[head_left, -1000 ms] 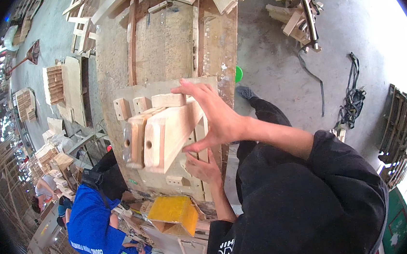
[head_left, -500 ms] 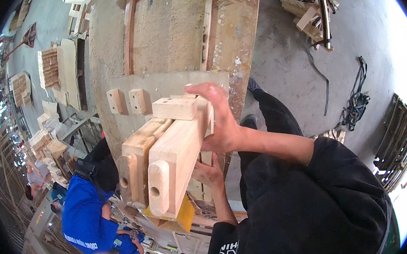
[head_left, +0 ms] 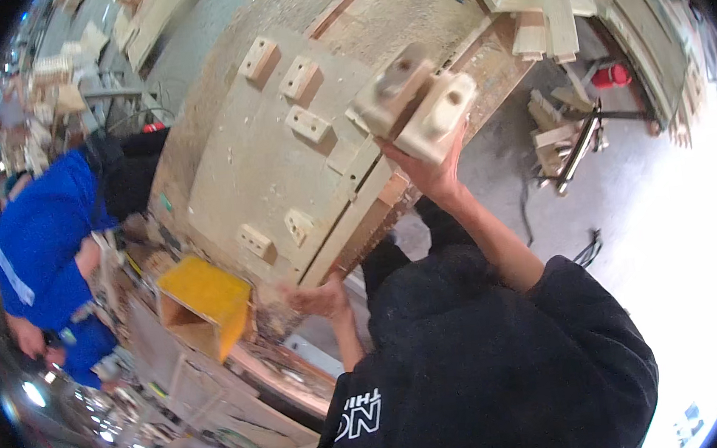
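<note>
Gripped in my right hand (head_left: 432,166) are two pale wooden rails, raised over the bench's right side and seen almost end-on. The nearer wooden rail (head_left: 437,121) and the farther wooden rail (head_left: 394,89) both show a rounded end with a hole; motion blurs them. My left hand (head_left: 321,299) is low at the bench's near edge, fingers stretched out and somewhat blurred, with nothing visible in it. Small drilled wooden blocks lie on the board beyond, including one block (head_left: 309,124) in the middle and another block (head_left: 255,241) nearer my left hand.
The board (head_left: 234,162) rests on a worn workbench. At the near left corner is a yellow open-ended box (head_left: 207,297). A person in blue (head_left: 53,242) is at the left. Crossed wooden pieces (head_left: 548,2) lie at the far right, above scrap wood (head_left: 551,134) on the floor.
The two rails went from lying over the blocks and yellow box to being raised at the right in my right hand. My left hand came away from them, toward the near edge. The view turned.
</note>
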`<state>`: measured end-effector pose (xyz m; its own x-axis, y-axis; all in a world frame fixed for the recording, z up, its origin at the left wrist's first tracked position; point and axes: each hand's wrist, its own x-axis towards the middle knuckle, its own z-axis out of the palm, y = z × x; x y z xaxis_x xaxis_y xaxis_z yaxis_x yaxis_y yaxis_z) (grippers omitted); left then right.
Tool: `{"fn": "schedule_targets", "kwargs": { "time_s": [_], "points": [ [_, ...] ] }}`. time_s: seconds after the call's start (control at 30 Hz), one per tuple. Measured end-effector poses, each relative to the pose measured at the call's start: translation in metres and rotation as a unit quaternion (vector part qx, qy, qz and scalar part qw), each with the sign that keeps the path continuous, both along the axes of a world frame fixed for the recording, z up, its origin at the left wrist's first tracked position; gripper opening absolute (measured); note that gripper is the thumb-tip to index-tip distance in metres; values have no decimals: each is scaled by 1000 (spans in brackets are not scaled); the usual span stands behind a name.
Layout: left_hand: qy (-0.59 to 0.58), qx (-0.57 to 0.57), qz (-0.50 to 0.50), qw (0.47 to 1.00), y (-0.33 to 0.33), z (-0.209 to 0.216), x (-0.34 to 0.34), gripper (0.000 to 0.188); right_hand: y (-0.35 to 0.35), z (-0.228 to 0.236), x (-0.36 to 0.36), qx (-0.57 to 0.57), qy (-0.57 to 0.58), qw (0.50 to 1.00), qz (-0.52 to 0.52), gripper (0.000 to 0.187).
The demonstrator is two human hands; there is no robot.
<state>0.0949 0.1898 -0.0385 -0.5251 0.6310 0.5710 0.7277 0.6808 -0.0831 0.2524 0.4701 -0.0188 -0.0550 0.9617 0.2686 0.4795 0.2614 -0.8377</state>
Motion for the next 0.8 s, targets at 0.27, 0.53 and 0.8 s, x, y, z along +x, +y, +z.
{"fn": "schedule_targets", "kwargs": {
  "time_s": [0.27,0.53,0.8],
  "points": [
    [-313,273,188,890,-65,-18,5,80,7,70,16,212,-20,976,34,116],
    [-380,305,198,850,-69,-23,2,76,18,89,6,256,-10,966,36,130],
    [-144,248,19,958,-31,20,26,65,-2,87,4,130,-8,991,11,92]
  ]
}}
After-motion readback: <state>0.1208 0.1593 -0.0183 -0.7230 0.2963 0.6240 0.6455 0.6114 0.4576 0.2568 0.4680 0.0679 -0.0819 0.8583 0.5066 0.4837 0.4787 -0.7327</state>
